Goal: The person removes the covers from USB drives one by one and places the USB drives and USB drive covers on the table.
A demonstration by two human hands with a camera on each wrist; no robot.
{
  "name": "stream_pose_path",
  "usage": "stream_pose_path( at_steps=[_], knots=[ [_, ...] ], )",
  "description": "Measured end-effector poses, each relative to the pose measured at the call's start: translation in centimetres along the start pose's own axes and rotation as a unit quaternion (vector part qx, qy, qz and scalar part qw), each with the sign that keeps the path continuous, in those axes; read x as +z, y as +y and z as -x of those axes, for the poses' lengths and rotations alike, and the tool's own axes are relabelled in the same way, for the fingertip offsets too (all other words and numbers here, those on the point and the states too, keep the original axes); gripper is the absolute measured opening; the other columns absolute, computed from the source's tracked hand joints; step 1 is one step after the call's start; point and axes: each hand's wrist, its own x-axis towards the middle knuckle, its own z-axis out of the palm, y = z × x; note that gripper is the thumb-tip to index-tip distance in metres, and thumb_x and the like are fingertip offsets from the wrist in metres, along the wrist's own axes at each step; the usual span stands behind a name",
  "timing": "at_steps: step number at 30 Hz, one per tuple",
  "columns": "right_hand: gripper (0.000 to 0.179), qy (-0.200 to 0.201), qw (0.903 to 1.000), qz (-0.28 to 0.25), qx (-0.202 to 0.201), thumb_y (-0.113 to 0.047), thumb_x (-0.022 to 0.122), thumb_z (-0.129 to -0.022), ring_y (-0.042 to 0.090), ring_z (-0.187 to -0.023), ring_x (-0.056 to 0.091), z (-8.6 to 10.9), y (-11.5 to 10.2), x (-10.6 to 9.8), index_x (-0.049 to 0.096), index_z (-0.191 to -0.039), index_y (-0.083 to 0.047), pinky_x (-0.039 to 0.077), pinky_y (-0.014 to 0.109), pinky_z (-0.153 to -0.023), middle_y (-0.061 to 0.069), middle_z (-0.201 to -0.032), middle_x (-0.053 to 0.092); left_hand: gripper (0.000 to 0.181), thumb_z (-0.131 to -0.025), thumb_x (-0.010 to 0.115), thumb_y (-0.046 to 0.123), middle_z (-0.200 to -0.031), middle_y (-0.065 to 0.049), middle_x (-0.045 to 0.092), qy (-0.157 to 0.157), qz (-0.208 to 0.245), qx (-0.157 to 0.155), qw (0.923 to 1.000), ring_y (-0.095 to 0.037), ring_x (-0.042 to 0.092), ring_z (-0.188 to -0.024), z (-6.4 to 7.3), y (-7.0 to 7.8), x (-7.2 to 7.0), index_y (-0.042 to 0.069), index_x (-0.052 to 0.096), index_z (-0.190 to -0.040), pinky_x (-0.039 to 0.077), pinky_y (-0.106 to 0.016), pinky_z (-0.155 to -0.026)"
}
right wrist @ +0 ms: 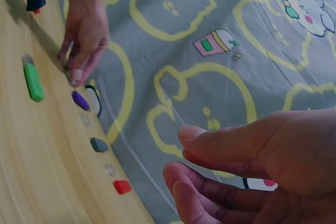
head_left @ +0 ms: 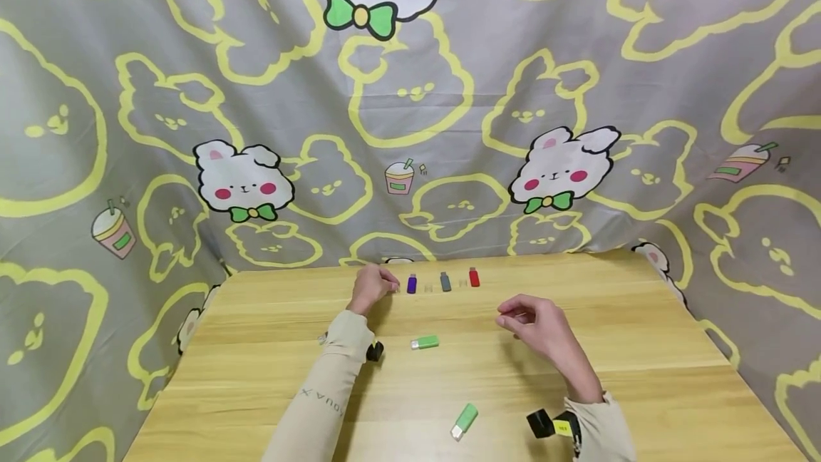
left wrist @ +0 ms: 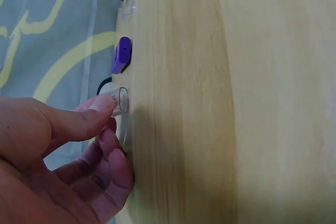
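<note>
At the back of the table my left hand pinches a small clear plastic cap between thumb and finger, low at the tabletop. Just right of it lies a purple USB stick. A grey USB stick and a red USB stick continue that row, with a clear cap and another clear cap in the gaps. My right hand hovers above the table with loosely bent fingers, holding nothing. Two green USB sticks, one mid-table and one nearer, lie apart.
A small metallic end shows beside my left sleeve, the remainder hidden by the forearm. Behind the wooden table hangs a grey curtain with bunny prints, close to the row at the back edge.
</note>
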Motion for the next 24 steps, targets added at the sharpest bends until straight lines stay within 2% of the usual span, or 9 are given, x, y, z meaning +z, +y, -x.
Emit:
stream_pose_path(
  at_steps=[5,9,12,17,21,24],
  knots=[
    [0.013,0.009,0.9999,0.006,0.01,-0.005,0.078,-0.091,0.032,-0.082,0.071,0.1,0.1,-0.9,0.073,-0.101,0.001,0.061,0.032,-0.064,0.008,-0.091,0.074,0.005,-0.08,0.083,-0.001,-0.084,-0.008,0.077,0.008,0.006,0.001,0.9999,-0.024,0.068,-0.081,0.0,0.2,0.0,0.004,0.08,-0.08,0.056,-0.038,-0.077],
    [0.015,0.003,1.0,0.002,0.009,-0.006,0.077,-0.092,0.031,-0.083,0.071,0.0,0.3,-1.0,0.073,-0.103,0.003,0.062,0.037,-0.066,0.009,-0.092,0.074,0.004,-0.084,0.079,-0.002,-0.087,-0.011,0.076,0.022,0.038,0.011,0.999,-0.025,0.069,-0.081,0.2,0.1,-0.1,-0.001,0.08,-0.087,0.057,-0.038,-0.077],
    [0.014,-0.002,1.0,0.001,0.005,-0.005,0.077,-0.092,0.03,-0.083,0.071,-0.1,0.3,-0.9,0.073,-0.103,0.003,0.062,0.037,-0.066,0.01,-0.093,0.074,0.007,-0.088,0.074,-0.003,-0.089,-0.014,0.076,0.041,0.068,0.03,0.9964,-0.026,0.068,-0.079,0.7,0.0,-0.6,-0.004,0.079,-0.093,0.056,-0.036,-0.072],
    [0.011,0.003,1.0,0.007,-0.002,-0.005,0.076,-0.093,0.028,-0.082,0.071,-0.1,0.2,-0.8,0.073,-0.102,0.001,0.061,0.033,-0.064,0.01,-0.094,0.074,0.012,-0.093,0.071,-0.001,-0.09,-0.015,0.074,0.049,0.123,0.045,0.9902,-0.03,0.069,-0.077,2.5,0.4,-1.8,-0.006,0.077,-0.102,0.054,-0.025,-0.062],
    [0.011,0.002,0.9999,0.004,-0.017,-0.004,0.076,-0.092,0.024,-0.082,0.071,-0.2,0.2,-0.5,0.073,-0.102,0.001,0.06,0.028,-0.063,0.011,-0.096,0.074,0.014,-0.096,0.069,-0.001,-0.097,-0.016,0.074,0.053,0.169,0.045,0.9832,-0.032,0.07,-0.079,4.4,0.6,-2.5,-0.005,0.076,-0.107,0.057,-0.025,-0.064],
    [0.011,-0.002,0.9993,0.008,-0.035,-0.005,0.077,-0.092,0.024,-0.085,0.071,-0.2,0.1,0.1,0.074,-0.102,-0.001,0.059,0.026,-0.065,0.011,-0.097,0.074,0.015,-0.097,0.068,0.001,-0.102,-0.016,0.075,0.06,0.188,0.042,0.9794,-0.028,0.07,-0.081,5.8,0.9,-2.9,-0.003,0.076,-0.109,0.06,-0.028,-0.07]
  ],
)
